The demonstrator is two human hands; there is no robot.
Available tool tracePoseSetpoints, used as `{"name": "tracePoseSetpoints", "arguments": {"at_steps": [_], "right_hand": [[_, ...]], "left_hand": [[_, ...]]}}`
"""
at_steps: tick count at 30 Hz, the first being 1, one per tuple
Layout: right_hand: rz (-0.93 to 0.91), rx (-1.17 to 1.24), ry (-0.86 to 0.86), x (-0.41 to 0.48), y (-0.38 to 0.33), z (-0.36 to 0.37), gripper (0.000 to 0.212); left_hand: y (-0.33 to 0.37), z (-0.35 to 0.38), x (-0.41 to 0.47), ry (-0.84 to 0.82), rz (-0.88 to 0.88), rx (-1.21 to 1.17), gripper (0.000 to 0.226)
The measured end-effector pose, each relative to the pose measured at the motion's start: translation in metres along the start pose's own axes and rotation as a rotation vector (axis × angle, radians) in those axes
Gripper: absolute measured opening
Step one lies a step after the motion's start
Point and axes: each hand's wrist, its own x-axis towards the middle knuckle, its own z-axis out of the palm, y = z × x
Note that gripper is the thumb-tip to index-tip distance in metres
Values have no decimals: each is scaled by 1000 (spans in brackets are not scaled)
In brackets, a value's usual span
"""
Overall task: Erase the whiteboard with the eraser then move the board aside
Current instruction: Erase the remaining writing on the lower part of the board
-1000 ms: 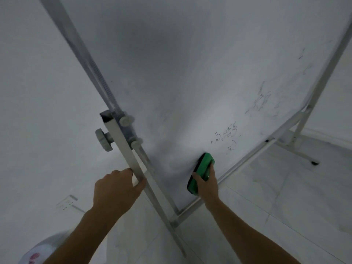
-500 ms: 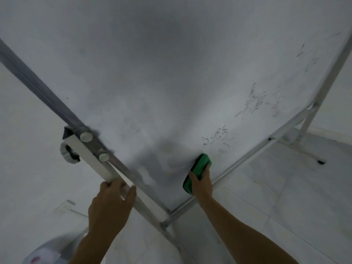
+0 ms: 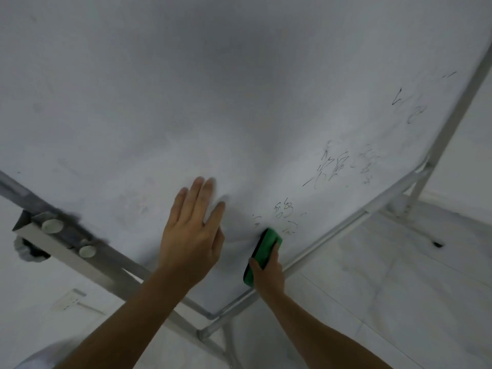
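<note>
Left hand (image 3: 190, 235) is off the stand leg (image 3: 87, 259), now flat on the board (image 3: 239, 89), grip spread, fingers straight. Right hand (image 3: 267, 272) has its grip curled round the green eraser (image 3: 262, 251), pad against the board just above the bottom rail (image 3: 346, 227). Writing (image 3: 330, 169) up-right of the eraser is not yet wiped; more marks sit near the right post (image 3: 450, 126).

Risks, my guess: the board looks pivot-mounted at the knob (image 3: 26, 251), so a hard push may tilt it and the eraser skips. Left palm may smear residue. Eraser may slip off the rail edge.

Room: open board up and right for strokes. Bare floor (image 3: 386, 302) right of the stand for shifting it; the foot (image 3: 436, 245) could catch.
</note>
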Motion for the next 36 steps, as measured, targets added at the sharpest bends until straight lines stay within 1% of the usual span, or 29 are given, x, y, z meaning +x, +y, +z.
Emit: {"name": "tracePoseSetpoints", "arguments": {"at_steps": [1,2,3,7,8,10,11,14,15,16,17,19,21,22,23,24,26,28,29,30,31,33,35,36], "right_hand": [[53,-5,-46,-1,1,2,89],[59,5,-59,-2,-1,1,89],[23,28,-45,-4,-7,0,87],[-275,158,48,-20,-40,4,85],[-324,146,69,-24,-40,8,85],[-362,44,77,-25,-22,16,88],[-329,-11,55,-21,-8,19,90],[-55,-86,-55,-9,17,15,92],[-16,-82,-55,-7,15,14,91],[-27,-42,-37,-9,6,14,91],[-87,19,1,-12,-6,13,90],[-288,121,90,-18,-39,14,88],[-456,142,170,-18,-63,17,87],[-490,119,194,-16,-66,20,88],[-480,81,210,-12,-61,25,88],[-427,37,206,-8,-47,28,90],[-198,-49,117,0,-14,33,93],[49,-72,-49,6,7,32,92],[100,-42,-83,9,6,32,90],[97,8,-60,10,-2,33,87],[54,80,-2,10,-16,33,85],[-104,231,142,11,-49,29,83],[-270,323,229,12,-76,23,82],[-320,337,256,11,-84,21,82]], "left_hand": [[-5,3,1,-32,5,43,44],[-8,8,1,-53,18,77,45],[-11,11,0,-51,37,97,45],[-19,14,-1,25,100,129,44],[-21,13,-1,31,105,134,43],[-24,11,-2,29,113,147,43],[-27,10,-2,26,120,154,43],[-32,9,0,21,146,174,43],[-34,9,0,31,154,183,43],[-37,9,0,36,160,187,42],[-38,9,1,40,167,189,42],[-43,10,1,29,173,188,43],[-48,11,2,13,185,196,45],[-51,13,3,11,196,199,46],[-55,13,3,10,212,196,46],[-57,14,4,10,226,193,46],[-63,13,7,5,246,178,47],[-67,13,11,3,262,173,47],[-69,14,15,5,269,175,47],[-72,14,18,10,276,176,47],[-73,16,23,23,288,178,47],[-70,18,33,65,305,178,46],[-64,22,43,114,316,167,43],[-60,23,48,132,321,159,42]]}}
